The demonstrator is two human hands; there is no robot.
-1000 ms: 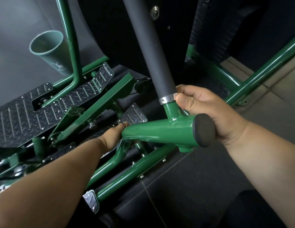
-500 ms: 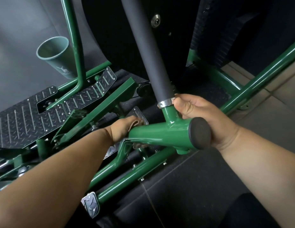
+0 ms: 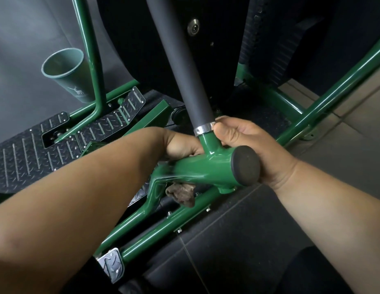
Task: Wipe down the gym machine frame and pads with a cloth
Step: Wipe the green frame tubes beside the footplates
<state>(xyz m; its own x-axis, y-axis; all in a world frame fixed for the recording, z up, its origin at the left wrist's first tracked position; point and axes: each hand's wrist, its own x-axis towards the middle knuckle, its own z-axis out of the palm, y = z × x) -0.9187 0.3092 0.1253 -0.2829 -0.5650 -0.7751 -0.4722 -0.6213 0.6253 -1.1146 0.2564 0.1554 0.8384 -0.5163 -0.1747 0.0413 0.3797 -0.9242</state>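
Over at the far left, a green cup (image 3: 67,74) stands on the grey floor (image 3: 19,60) beside a thin upright green post (image 3: 93,60), and the black tread plate (image 3: 25,153) lies below it, untouched. Now the action: the left hand (image 3: 180,146) has slid in along the thick green tube (image 3: 197,171) since a second ago, when it was down by the far end near the small tread plate; now it sits right up against the joint where the tube meets the padded grey bar (image 3: 185,66). Its fingers are curled behind the tube, gripping the brown cloth (image 3: 181,193), and a bunched corner of that cloth hangs out below the tube. So that looks like one full pass along the tube, far end to joint! The right hand (image 3: 248,149) has not budged: fingers wrapped round the joint just under the metal collar (image 3: 203,129), beside the black end cap (image 3: 245,165), steadying the piece. The tube's back face looks covered; the lower green rails (image 3: 163,230), the grey bar and the end cap appear to be next.
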